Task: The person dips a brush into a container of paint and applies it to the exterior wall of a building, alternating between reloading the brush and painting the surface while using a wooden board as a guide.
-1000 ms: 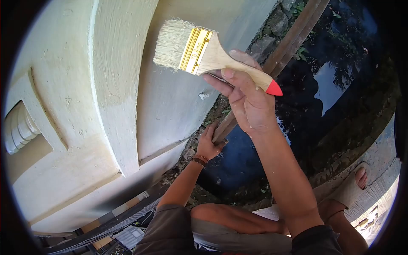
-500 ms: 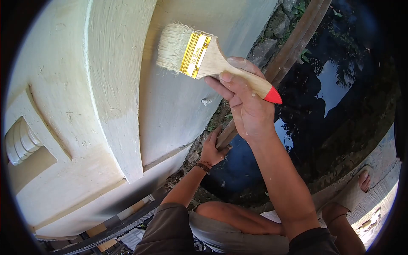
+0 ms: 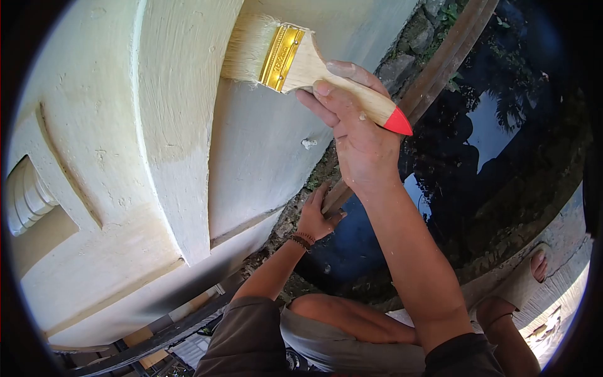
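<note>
My right hand (image 3: 367, 147) is closed around the wooden handle of a wide paintbrush (image 3: 317, 66). The brush has a gold metal band, pale bristles and a red handle tip. Its bristles lie against the cream wall (image 3: 264, 135), next to the raised vertical trim (image 3: 179, 119). Lower down, my left hand (image 3: 317, 217) grips a long brown wooden beam (image 3: 433, 72) near its lower end, with the fingers on one side and the thumb on the other. A dark bracelet circles the left wrist.
Dark, reflective water (image 3: 352, 251) lies below the beam on the right. Rocks (image 3: 396, 72) and small plants line the wall's foot. A recessed opening with a white ribbed piece (image 3: 28, 198) is at the far left. My bent knee (image 3: 333, 314) is at the bottom.
My right hand has moved the brush up and slightly left, and its bristles now press and spread on the wall beside the trim. My left hand stays on the beam.
</note>
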`<state>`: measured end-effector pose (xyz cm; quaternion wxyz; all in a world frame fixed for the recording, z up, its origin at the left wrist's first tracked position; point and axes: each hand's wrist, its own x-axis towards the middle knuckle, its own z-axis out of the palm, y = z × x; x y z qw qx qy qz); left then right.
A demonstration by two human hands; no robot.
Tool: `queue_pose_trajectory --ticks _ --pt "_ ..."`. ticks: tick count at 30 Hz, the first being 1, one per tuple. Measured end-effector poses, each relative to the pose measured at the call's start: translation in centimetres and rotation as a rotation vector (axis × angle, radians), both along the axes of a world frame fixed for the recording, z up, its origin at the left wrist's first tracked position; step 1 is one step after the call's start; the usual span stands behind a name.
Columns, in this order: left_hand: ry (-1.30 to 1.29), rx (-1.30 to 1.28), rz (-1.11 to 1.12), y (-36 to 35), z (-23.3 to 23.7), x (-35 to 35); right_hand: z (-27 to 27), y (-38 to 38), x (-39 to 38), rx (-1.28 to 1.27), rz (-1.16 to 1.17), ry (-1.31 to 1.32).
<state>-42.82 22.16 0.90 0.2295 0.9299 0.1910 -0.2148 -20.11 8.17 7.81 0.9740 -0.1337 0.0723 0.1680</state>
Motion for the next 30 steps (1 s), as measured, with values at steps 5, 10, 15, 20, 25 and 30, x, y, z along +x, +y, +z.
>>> queue_pose_trajectory --ticks 5,10,15,20,25,30 --pt "-0.006 0.013 0.012 0.2 0.0 -0.4 0.7 -1.5 -0.8 -0.037 0.010 -0.005" --pt "0.018 -0.003 0.014 0.4 0.0 -0.3 -0.9 1.1 -2.9 -0.127 0.050 0.089" --pt "-0.133 -0.190 0.051 3.0 -5.0 -3.9 1.5 0.3 -4.8 -0.015 0.021 0.039" --pt "0.015 -0.138 0.139 0.1 0.4 0.1 -1.6 1.5 -6.3 -0.106 0.044 0.091" --pt "-0.178 -0.307 0.201 1.7 -2.9 -2.4 2.3 1.4 -6.6 -0.089 0.075 -0.003" --pt "-0.011 -0.078 0.055 0.7 0.1 0.4 -1.6 1.4 -7.9 -0.198 0.037 0.114"
